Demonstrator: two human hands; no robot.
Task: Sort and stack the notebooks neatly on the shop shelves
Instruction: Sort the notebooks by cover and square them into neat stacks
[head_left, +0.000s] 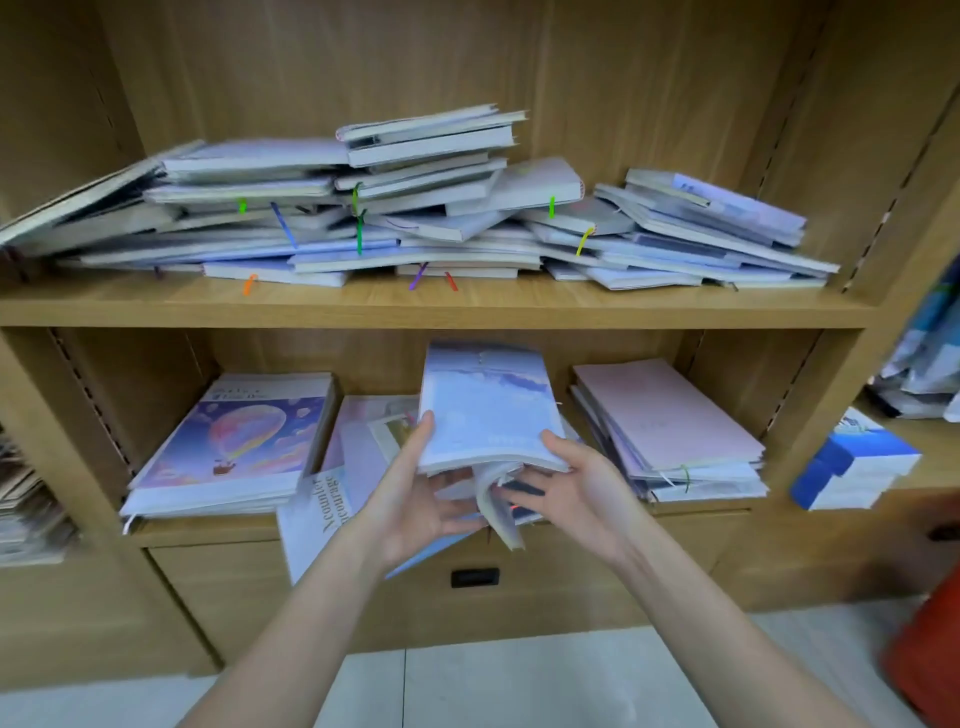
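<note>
Both hands share the grip on a small bundle of notebooks: the left hand (415, 499) has its thumb on the cover's lower left corner and its fingers curled underneath, while the right hand (576, 483) pinches the lower right corner with thumb on top and fingers spread below. The top book of that bundle, a pale blue notebook (488, 410) with a cloud cover, lies fairly flat, but the ones beneath it have slipped: loose pages (501, 512) sag and fan downward between the palms. The bundle is held just in front of the middle of the lower shelf (208, 530), over a messy middle pile (358, 447) whose lettered book juts out past the shelf edge. To do this step well, I judge the fingers should first close in from below to gather the drooping pages, then square the spines and edges against each other before anything goes down; setting it on the crooked pile as it lies would likely start a lean. The balloon-cover stack (234, 447) to the left and the pink stack (670, 421) to the right are tidier and suggest sorting by cover design, so matching the cloud cover to its kind matters. Above, the upper shelf (441, 306) carries a sprawling heap of notebooks (415, 208) with coloured ribbon markers, not yet sorted.
</note>
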